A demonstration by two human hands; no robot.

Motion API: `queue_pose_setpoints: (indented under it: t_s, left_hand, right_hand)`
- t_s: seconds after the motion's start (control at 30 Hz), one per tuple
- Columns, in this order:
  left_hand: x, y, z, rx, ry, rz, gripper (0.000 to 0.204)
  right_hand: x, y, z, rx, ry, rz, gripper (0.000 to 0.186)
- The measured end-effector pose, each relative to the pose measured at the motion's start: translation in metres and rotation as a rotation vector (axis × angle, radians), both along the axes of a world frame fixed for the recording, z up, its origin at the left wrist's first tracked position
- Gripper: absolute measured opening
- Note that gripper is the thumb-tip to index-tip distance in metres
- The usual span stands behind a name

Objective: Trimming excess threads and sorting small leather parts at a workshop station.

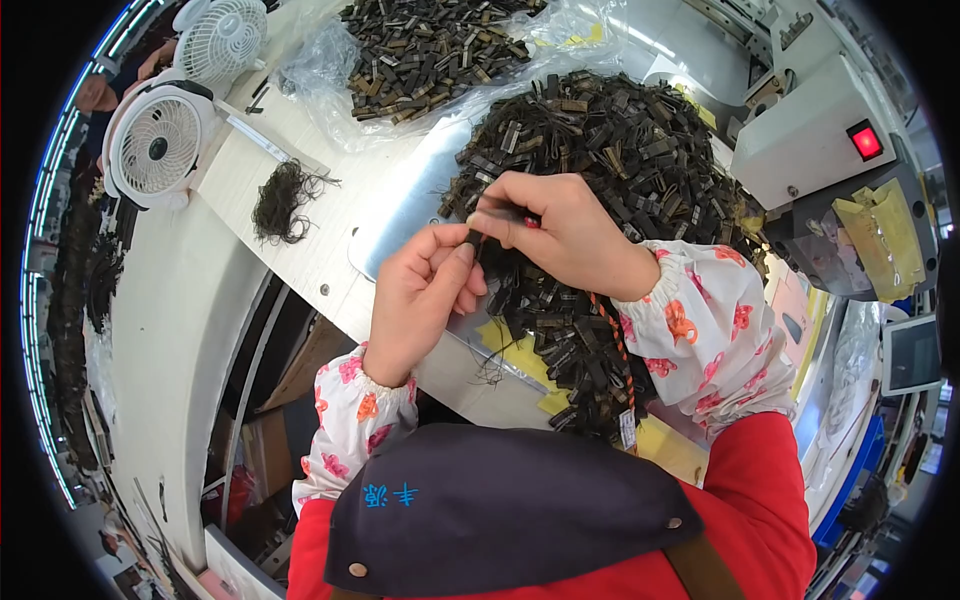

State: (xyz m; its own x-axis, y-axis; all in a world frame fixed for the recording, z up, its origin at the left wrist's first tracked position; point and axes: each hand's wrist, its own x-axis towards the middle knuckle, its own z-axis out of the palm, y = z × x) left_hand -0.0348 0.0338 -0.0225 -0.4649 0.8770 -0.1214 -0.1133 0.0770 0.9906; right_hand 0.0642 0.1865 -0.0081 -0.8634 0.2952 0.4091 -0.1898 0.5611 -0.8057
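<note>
My left hand [425,290] is closed in a pinch on a small dark folded strip [474,238], held up between thumb and fingertips. Right against it, my right hand [560,225] is closed round a small dark tool [522,214] with a red spot; the fingers hide most of it, so its kind is unclear. Both hands meet over the near left edge of a large heap of similar dark folded strips [620,150], many with loose threads. An orange and black cord [618,350] hangs beside my right sleeve over the heap.
A second heap of strips [430,60] lies on clear plastic at the back. Thread scraps [288,200] sit on the white table [235,185]. Two white fans [157,148] stand at the left. A machine box with a lit red switch [865,140] stands at the right.
</note>
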Motion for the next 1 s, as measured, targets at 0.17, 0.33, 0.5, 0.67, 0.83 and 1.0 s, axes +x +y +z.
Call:
queue_pose_setpoints:
  t_s: [0.17, 0.33, 0.5, 0.67, 0.83, 1.0]
  left_hand:
    - [-0.008, 0.002, 0.004, 0.049, -0.192, 0.107, 0.019]
    - [-0.007, 0.003, 0.004, 0.066, -0.222, 0.134, 0.018]
    - [-0.002, 0.003, 0.004, 0.041, -0.211, 0.122, 0.016]
    - [-0.006, 0.003, 0.008, -0.024, -0.119, 0.075, 0.016]
    - [-0.071, 0.035, 0.018, -0.132, 0.402, 0.053, 0.027]
    - [-0.131, 0.068, 0.041, 0.08, 0.607, 0.26, 0.027]
  right_hand:
    - [0.006, -0.004, 0.009, 0.429, 0.04, -0.246, 0.027]
    - [0.001, -0.005, -0.001, 0.813, 0.184, -0.24, 0.031]
    - [0.002, -0.005, 0.0, 0.831, 0.17, -0.237, 0.029]
    - [0.006, -0.005, 0.001, 0.784, 0.057, -0.219, 0.027]
    - [0.003, 0.003, -0.005, 0.162, 0.009, -0.279, 0.024]
    - [-0.004, -0.001, 0.002, 0.149, 0.062, -0.212, 0.026]
